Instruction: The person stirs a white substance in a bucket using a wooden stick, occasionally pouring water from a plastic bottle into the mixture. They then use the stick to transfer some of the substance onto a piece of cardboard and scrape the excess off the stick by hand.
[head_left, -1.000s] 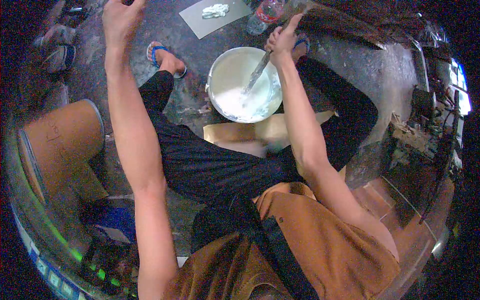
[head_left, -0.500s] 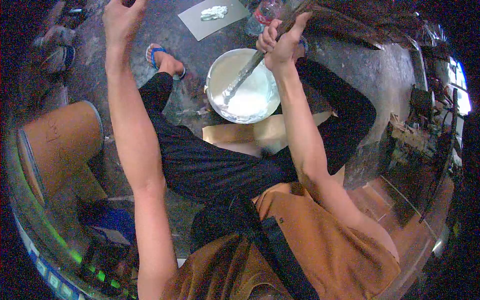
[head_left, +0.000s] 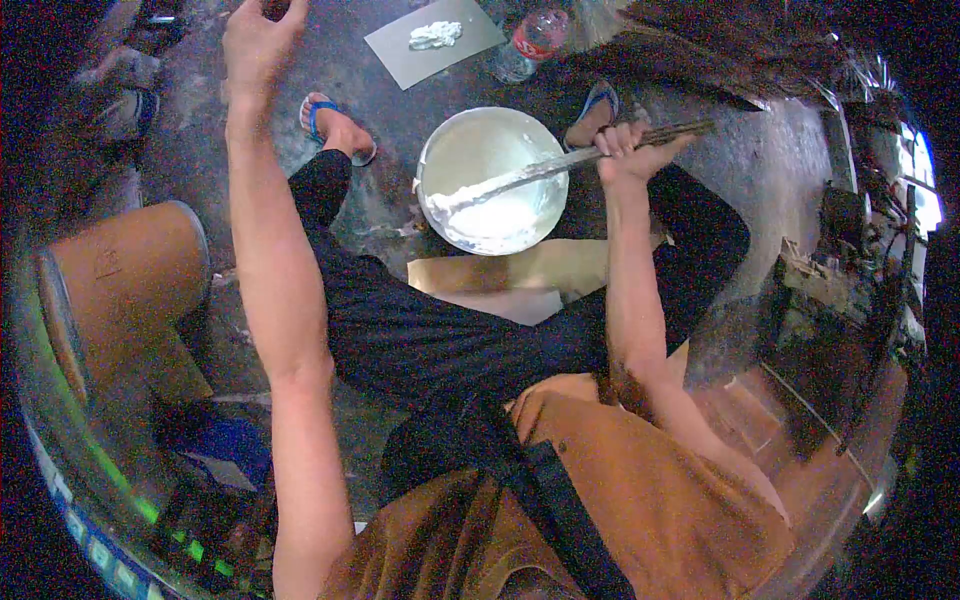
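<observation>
While the right hand [head_left: 632, 157] grips a white-smeared stick [head_left: 530, 175] right of centre, whose far end is inside the white bucket [head_left: 485, 140] at upper centre, the left hand [head_left: 262, 48] is at the upper left edge, fingertips out of frame, so I cannot tell whether it holds anything

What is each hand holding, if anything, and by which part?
Right hand: the stick, gripped near the end outside the bucket. Left hand: cannot tell; the frame cuts it off.
</observation>
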